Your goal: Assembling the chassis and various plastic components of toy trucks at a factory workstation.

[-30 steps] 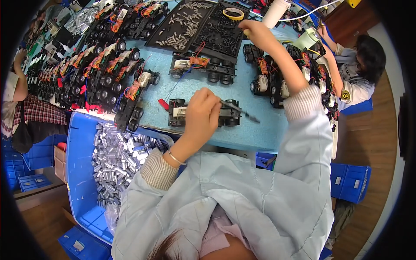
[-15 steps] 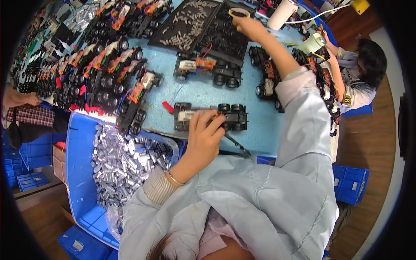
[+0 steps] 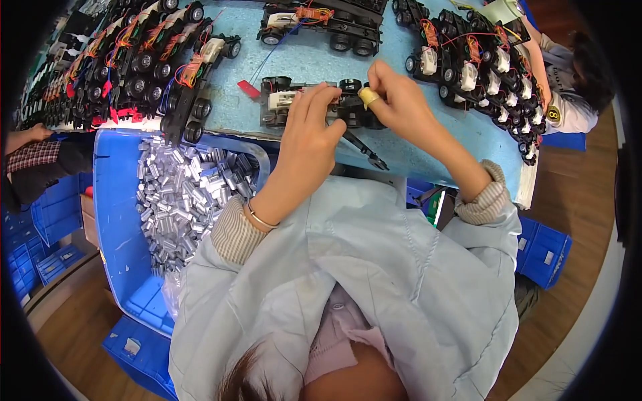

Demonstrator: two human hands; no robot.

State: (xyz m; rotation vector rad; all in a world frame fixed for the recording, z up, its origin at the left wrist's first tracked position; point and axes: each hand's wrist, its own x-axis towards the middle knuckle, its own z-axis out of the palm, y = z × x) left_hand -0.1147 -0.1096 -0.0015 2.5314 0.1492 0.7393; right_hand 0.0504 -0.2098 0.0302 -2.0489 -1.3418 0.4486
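A black toy truck chassis [image 3: 273, 115] with wheels and a whitish block lies sideways near the table's front edge. My left hand [image 3: 309, 134] is closed over its middle, fingers bent across it. My right hand [image 3: 404, 103] is at the chassis's right end by the wheels, fingers pinched together; anything between them is hidden. A yellow wrap [image 3: 367, 97] circles one finger of that hand. From beneath my left hand a slender black piece [image 3: 366, 152] sticks out toward me, with a forked tip. A red connector [image 3: 249, 89] on a wire lies left of the chassis.
Another chassis [image 3: 334, 28] stands behind on the blue tabletop [image 3: 231, 127]. Rows of wired chassis [image 3: 144, 63] fill the left, and more chassis [image 3: 468, 60] crowd the right. A blue bin [image 3: 114, 220] of silvery metal cylinders [image 3: 187, 200] stands at my left. A co-worker [image 3: 568, 100] is at right.
My right hand has come back from the dark tray at the far side to the chassis. My left hand stays on the chassis. The view has tipped toward me, leaving the trays out of sight.
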